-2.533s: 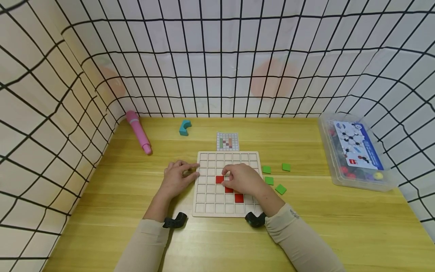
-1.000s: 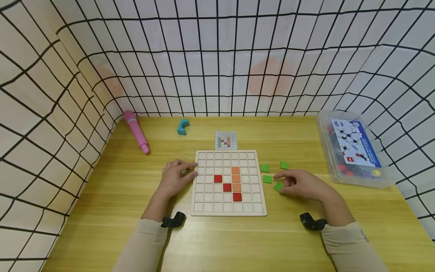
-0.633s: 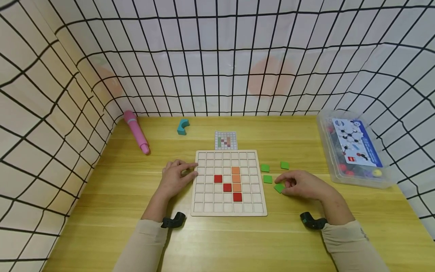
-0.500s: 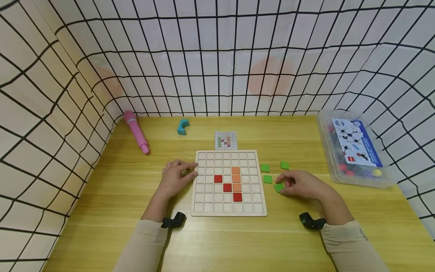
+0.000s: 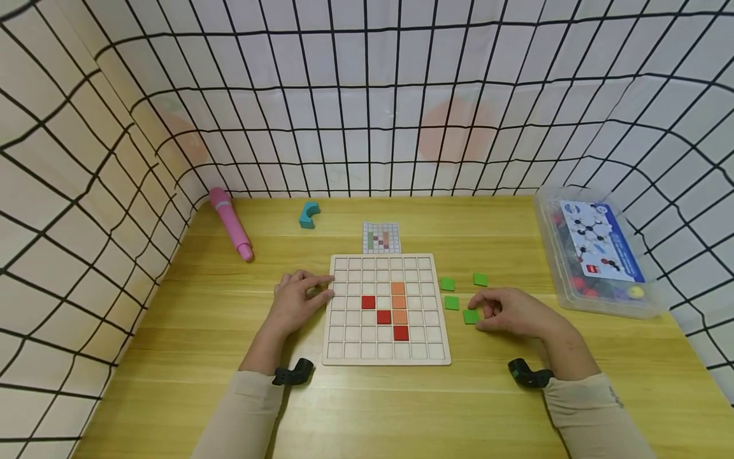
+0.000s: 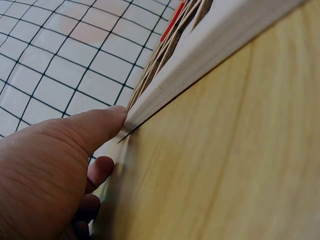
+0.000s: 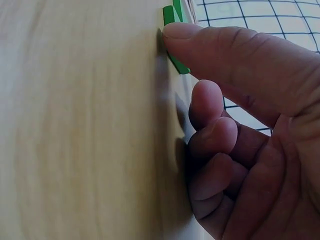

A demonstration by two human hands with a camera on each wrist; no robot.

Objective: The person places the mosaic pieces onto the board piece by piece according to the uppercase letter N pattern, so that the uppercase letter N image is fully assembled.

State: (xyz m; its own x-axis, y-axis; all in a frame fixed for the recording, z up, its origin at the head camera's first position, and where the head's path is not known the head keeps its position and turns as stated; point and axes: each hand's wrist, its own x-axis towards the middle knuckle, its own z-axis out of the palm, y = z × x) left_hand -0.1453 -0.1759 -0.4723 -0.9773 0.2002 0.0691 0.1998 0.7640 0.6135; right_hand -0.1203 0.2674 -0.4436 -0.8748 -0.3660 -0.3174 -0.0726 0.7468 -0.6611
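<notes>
A square wooden grid board (image 5: 355,350) lies mid-table, with three red tiles (image 5: 383,317) in a diagonal and three orange tiles (image 5: 398,302) in a column. My left hand (image 5: 295,303) rests at its left edge, thumb and index finger touching the side; the left wrist view shows the thumb (image 6: 102,125) against that edge. Right of the board, my right hand (image 5: 510,312) pinches a green tile (image 5: 470,317) between thumb and index finger, the tile flat at table level. In the right wrist view the thumb partly hides this tile (image 7: 177,62).
More green tiles (image 5: 451,303) lie between board and right hand. A printed grid card (image 5: 381,237) touches the board's far edge. Behind are a teal arch block (image 5: 308,215) and a pink microphone-shaped object (image 5: 231,223). A clear plastic box (image 5: 602,255) stands right; black netting surrounds the table.
My right hand has moved from over the board to the green tiles on the right, uncovering the orange tiles. The nearest green tile has turned from diagonal to square-on. My left hand stays put.
</notes>
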